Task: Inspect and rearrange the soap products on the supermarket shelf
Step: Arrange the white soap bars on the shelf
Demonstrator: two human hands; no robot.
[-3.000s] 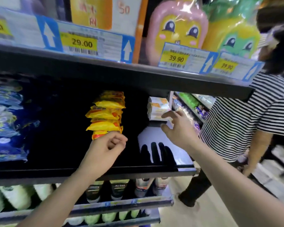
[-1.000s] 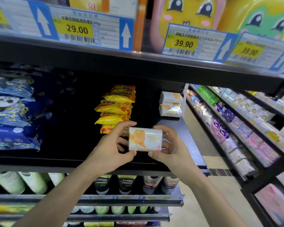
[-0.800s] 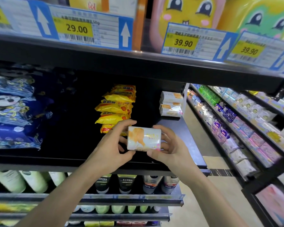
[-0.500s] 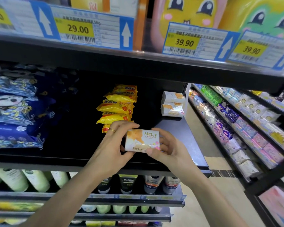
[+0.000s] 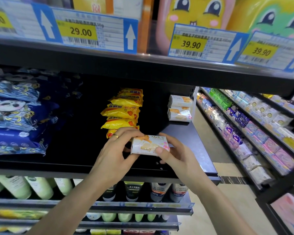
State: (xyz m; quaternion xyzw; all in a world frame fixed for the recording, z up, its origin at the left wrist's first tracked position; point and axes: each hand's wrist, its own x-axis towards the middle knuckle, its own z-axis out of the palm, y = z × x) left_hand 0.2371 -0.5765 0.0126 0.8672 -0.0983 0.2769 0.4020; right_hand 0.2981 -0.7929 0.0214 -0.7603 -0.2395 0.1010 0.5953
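A white and orange soap box [image 5: 148,144] marked "MeLy" is held between both hands above the front of the black shelf [image 5: 199,146]. My left hand [image 5: 116,153] grips its left end, fingers curled over the top. My right hand [image 5: 174,156] holds its right end with the thumb on the front face. A small stack of the same soap boxes [image 5: 180,108] sits at the shelf's back right. A stack of yellow soap packs [image 5: 124,111] stands behind my left hand.
Blue patterned packs [image 5: 15,116] fill the shelf's left side. The shelf above carries price tags [image 5: 81,31] and cartoon-faced bottles [image 5: 193,12]. Tubes and green bottles [image 5: 134,190] stand below. A side aisle of packaged goods [image 5: 244,126] runs off to the right.
The soap box came from the back right stack into both hands, and over the last second it has been tilted so its top face shows. A person in a striped shirt has left view.
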